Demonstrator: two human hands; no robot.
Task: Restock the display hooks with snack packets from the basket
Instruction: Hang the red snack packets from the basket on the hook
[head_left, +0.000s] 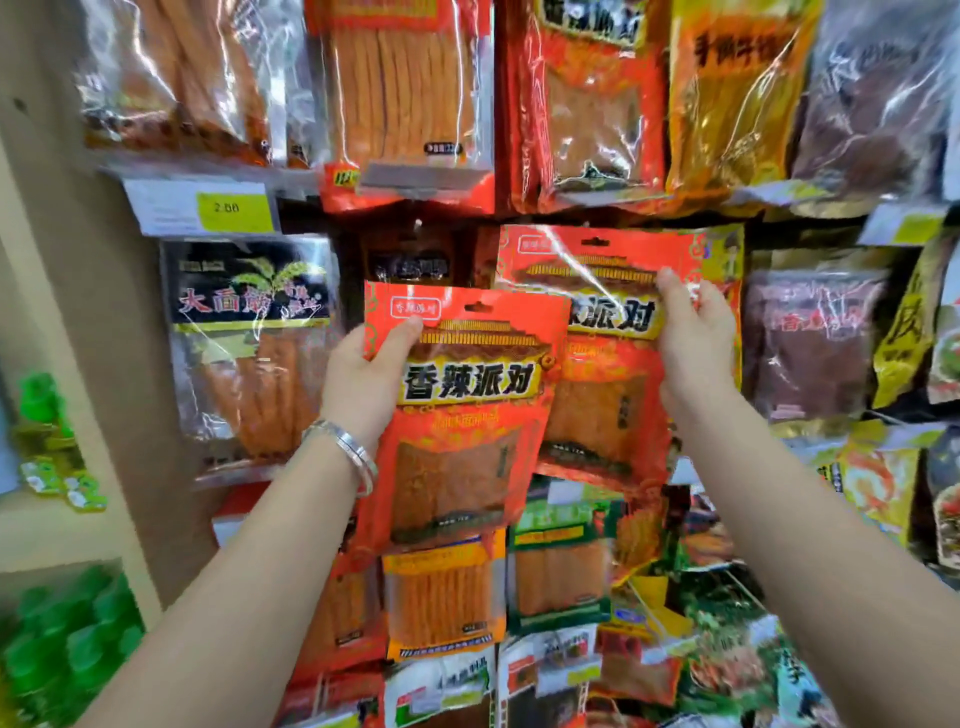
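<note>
My left hand (366, 379) grips a red snack packet (462, 421) by its upper left edge, thumb across the front, holding it upright in front of the display. A second identical red packet (602, 364) is higher and to the right, up against the rack. My right hand (693, 338) holds this one at its upper right edge. The left packet overlaps the right one's lower left part. Behind the packets the hook itself is hidden. No basket is in view.
Hanging snack packets fill the rack all around: a black packet (249, 343) at left, orange and red ones (410, 98) above, dark brown ones (810, 338) at right, several more below. A yellow price tag (234, 208) sits upper left. Green items (67, 644) stand on shelves at far left.
</note>
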